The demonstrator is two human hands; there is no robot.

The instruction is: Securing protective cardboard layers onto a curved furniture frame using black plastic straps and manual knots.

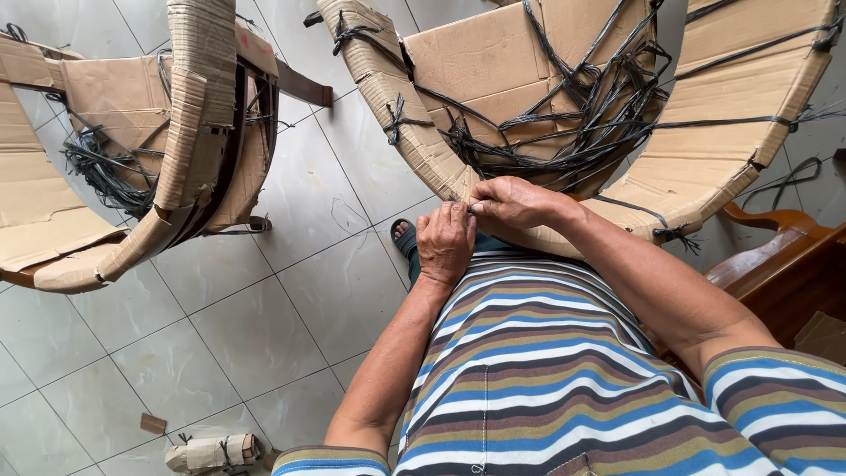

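My left hand (445, 242) and my right hand (511, 201) meet at the near edge of a curved piece of furniture wrapped in brown cardboard (493, 62). Both hands pinch a thin dark strand (474, 208) between their fingertips, right at the cardboard's edge. A tangle of black straps (564, 123) is tied across the cardboard just beyond my hands. My striped shirt fills the lower right of the view, and a foot in a sandal (403, 236) shows beside my left hand.
A second cardboard-wrapped chair (176, 150) with black straps stands at the left on the grey tiled floor (220, 335). A bare wooden chair arm (775, 256) lies at the right. A small cardboard bundle (211, 454) and a brown scrap (152, 424) rest on the floor near the bottom.
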